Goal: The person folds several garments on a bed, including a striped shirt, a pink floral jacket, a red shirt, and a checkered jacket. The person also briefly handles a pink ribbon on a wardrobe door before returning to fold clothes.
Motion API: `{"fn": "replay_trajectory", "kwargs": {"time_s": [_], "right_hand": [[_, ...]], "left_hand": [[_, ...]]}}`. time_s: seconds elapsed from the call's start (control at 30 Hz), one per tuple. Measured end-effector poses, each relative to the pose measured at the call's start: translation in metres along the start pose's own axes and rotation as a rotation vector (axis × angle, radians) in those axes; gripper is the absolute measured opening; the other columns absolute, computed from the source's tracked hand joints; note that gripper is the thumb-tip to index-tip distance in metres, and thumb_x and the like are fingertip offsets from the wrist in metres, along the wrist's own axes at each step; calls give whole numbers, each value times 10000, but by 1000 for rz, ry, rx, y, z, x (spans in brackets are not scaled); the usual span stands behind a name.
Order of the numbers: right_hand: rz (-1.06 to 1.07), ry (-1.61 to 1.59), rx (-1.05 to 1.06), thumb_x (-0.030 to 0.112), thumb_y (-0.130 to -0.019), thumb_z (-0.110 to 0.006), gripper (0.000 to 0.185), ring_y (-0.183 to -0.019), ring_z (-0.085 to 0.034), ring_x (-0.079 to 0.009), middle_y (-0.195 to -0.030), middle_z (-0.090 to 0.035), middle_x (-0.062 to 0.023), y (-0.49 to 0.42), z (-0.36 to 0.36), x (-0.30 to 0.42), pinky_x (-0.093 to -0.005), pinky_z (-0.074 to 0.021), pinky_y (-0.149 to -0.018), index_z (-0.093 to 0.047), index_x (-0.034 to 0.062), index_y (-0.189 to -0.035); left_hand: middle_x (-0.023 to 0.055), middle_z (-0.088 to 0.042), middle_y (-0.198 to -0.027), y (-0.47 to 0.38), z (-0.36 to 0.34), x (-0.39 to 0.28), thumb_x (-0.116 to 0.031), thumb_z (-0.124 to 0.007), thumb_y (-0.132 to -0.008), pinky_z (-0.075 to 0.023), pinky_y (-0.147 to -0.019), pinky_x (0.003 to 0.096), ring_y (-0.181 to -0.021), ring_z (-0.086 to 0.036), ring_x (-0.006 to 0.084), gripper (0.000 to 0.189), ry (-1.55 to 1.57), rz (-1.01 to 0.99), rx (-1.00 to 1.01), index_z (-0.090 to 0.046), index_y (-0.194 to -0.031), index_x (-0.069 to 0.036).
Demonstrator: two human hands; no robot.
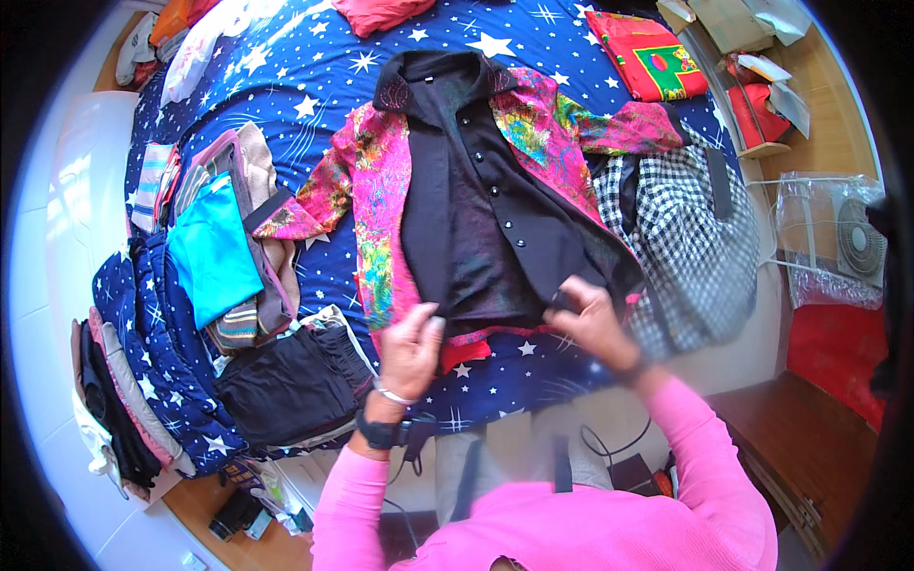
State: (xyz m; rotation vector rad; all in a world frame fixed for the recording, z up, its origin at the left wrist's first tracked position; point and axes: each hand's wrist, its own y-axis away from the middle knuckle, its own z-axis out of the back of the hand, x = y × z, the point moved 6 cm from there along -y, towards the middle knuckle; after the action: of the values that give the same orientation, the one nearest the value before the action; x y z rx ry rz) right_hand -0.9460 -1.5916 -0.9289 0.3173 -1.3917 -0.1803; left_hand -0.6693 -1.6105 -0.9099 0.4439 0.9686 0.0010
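A jacket (382, 214) with a pink multicoloured pattern lies spread on the bed, its black lining (475, 243) and black collar (400, 82) showing. Several shiny buttons run down one black front edge. My left hand (413, 346) grips the lower front edge on the left, thumb and fingers pinched together. At the opposite lower edge, my right hand (589, 321) pinches the black cloth. Both sleeves stretch outward; the right one overlaps a black-and-white checked garment (685, 221), whose lower part is blurred. A bit of red cloth (464, 353) peeks out under the hem.
Blue star-printed bedding (307, 150) lies beneath everything. To the left are a folded turquoise garment (218, 250), folded black trousers (293, 385) and more stacked clothes (118, 400). A red patterned folded cloth (646, 57) sits at the far right, near a plastic-wrapped fan (857, 235).
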Motion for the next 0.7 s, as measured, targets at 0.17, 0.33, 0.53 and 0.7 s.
{"fn": "replay_trajectory", "kwargs": {"time_s": [0.17,0.33,0.53,0.7], "right_hand": [[-57,113,361,102,-719,-709,234,-774,-589,-127,-828,-591,-66,10,-28,-8,-285,-488,-668,-609,14,-910],[6,479,-295,70,-659,-661,282,-874,-605,-291,-923,-610,-131,-9,75,-55,-348,-490,-803,-608,23,-932],[-87,731,-384,118,-627,-709,434,-965,-588,-303,-1000,-617,-169,-21,144,-110,-363,-466,-862,-593,4,-1030],[-294,750,-335,106,-591,-728,321,-728,-624,-220,-782,-644,-118,-32,157,-127,-323,-496,-695,-617,-9,-870]], "left_hand": [[180,-618,-1088,-8,-82,-5,-207,-664,-820,-511,-811,339,-908,-651,253,471,-168,-112,541,-534,-1227,-7],[135,-624,-865,-28,-24,47,-178,-710,-764,-514,-673,337,-731,-633,239,333,-38,55,-33,-605,-1027,-3],[151,-518,-1028,-49,-28,52,-354,-785,-672,-500,-728,430,-886,-585,304,609,-517,12,-72,-501,-1109,-39],[147,-493,-986,-51,-50,49,-268,-736,-723,-496,-686,436,-892,-568,336,462,-759,-18,-66,-468,-1033,-54]]}}
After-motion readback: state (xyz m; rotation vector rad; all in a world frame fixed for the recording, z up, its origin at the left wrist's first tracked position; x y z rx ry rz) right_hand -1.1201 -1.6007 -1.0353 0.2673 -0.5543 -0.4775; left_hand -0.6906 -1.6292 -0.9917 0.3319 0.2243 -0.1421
